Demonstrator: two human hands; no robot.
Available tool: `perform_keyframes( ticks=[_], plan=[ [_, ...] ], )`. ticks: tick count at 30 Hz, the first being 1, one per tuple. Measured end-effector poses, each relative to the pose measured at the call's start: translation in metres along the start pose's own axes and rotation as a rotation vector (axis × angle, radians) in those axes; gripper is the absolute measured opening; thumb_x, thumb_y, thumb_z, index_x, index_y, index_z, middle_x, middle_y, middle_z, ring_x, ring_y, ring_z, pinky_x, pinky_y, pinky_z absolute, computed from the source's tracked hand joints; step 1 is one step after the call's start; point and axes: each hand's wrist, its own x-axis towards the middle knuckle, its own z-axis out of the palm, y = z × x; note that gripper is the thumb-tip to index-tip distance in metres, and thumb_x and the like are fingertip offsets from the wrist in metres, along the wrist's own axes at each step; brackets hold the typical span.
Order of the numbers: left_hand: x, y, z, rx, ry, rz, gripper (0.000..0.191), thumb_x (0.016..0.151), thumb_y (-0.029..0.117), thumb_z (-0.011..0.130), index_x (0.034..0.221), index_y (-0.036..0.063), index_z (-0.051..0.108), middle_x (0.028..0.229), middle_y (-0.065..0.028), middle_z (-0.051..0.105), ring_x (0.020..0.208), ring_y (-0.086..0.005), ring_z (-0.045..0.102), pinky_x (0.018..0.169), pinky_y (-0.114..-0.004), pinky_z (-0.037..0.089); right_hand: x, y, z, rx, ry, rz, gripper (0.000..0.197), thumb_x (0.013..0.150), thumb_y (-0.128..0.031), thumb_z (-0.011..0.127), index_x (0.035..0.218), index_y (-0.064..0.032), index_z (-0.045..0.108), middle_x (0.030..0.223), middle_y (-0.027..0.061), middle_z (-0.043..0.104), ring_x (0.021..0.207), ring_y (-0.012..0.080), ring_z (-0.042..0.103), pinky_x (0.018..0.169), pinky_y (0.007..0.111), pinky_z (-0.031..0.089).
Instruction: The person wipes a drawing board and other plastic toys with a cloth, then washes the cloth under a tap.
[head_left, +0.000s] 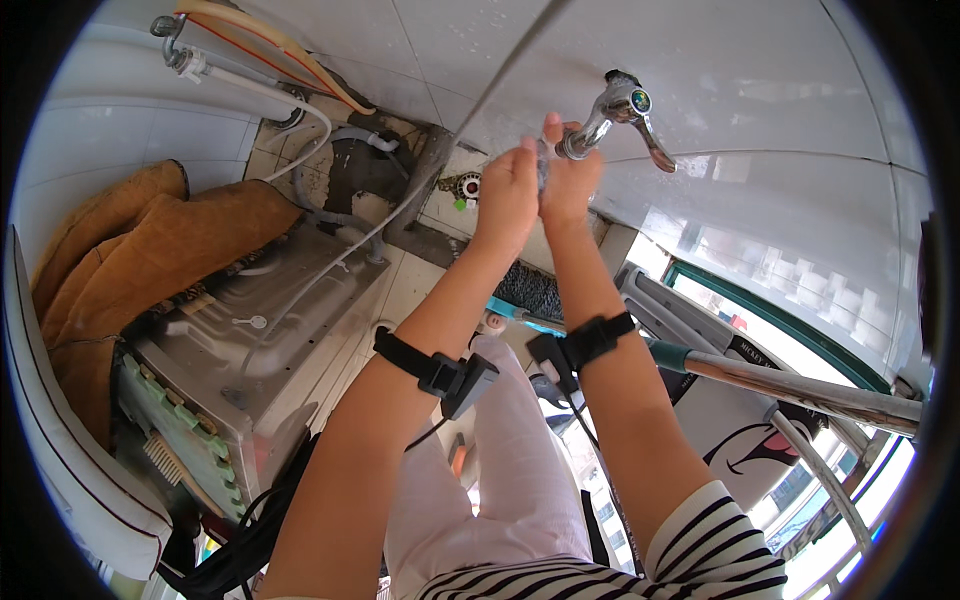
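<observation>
Under a chrome wall tap (624, 109) with a lever handle, my two hands are close together, palms turned inward. Clear water (542, 161) runs and splashes between them. My left hand (508, 187) has curled fingers that are partly hidden by its own back. My right hand (571, 184) is directly below the spout, its thumb side up and its fingers partly covered by the tap. No solid thing shows between the palms, though blur and water hide the gap. Each forearm wears a black strap with a small device, one on the left (442, 371) and one on the right (581, 349).
Left of me stands a metal appliance casing (322, 292) draped with brown padded fabric (165, 255). A grey cord (420, 187) crosses in front. Below the hands lie a round floor drain (469, 186) and a dark mop head (529, 289). Metal poles (787, 386) run along the right.
</observation>
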Motion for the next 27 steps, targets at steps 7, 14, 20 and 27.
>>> perform_keyframes(
  ticks=[7,14,20,27],
  plan=[
    [0.013,0.012,-0.002,-0.087,0.113,-0.253,0.037,0.088,0.028,0.041,0.073,-0.0041,0.053,0.064,-0.006,0.049,0.059,-0.0123,0.044,0.055,-0.029,0.038,-0.016,-0.012,0.005,0.14,-0.117,-0.017,0.019,0.079,-0.021,0.059,0.079,-0.0014,0.055,0.068,0.0077,0.056,0.063,0.0153,0.052,0.061,0.027,0.042],
    [0.039,-0.027,-0.03,-0.398,-0.009,-0.113,0.037,0.088,0.029,0.044,0.074,-0.0043,0.053,0.064,-0.0035,0.049,0.056,-0.0112,0.041,0.052,-0.028,0.036,-0.045,-0.023,0.016,0.036,-0.033,-0.219,0.026,0.077,-0.025,0.06,0.07,-0.0005,0.056,0.065,0.0106,0.057,0.057,0.0214,0.049,0.057,0.032,0.041],
    [-0.006,-0.003,-0.022,-0.501,-0.067,-0.32,0.039,0.085,0.039,0.047,0.089,0.0009,0.055,0.076,-0.0036,0.056,0.063,-0.0104,0.05,0.057,-0.025,0.041,-0.001,0.008,0.007,-0.153,-0.182,0.02,0.044,0.077,-0.038,0.06,0.088,0.0046,0.056,0.082,0.0118,0.058,0.076,0.0174,0.053,0.068,0.03,0.041],
    [0.011,0.02,-0.056,0.47,-0.501,-0.113,0.025,0.081,0.026,0.053,0.089,0.0028,0.057,0.081,-0.0042,0.059,0.071,-0.0139,0.057,0.068,-0.028,0.044,0.009,0.022,-0.035,0.618,-0.812,0.275,0.046,0.074,-0.029,0.065,0.105,0.0005,0.049,0.091,0.0072,0.056,0.086,0.0153,0.052,0.075,0.029,0.042]
  ],
)
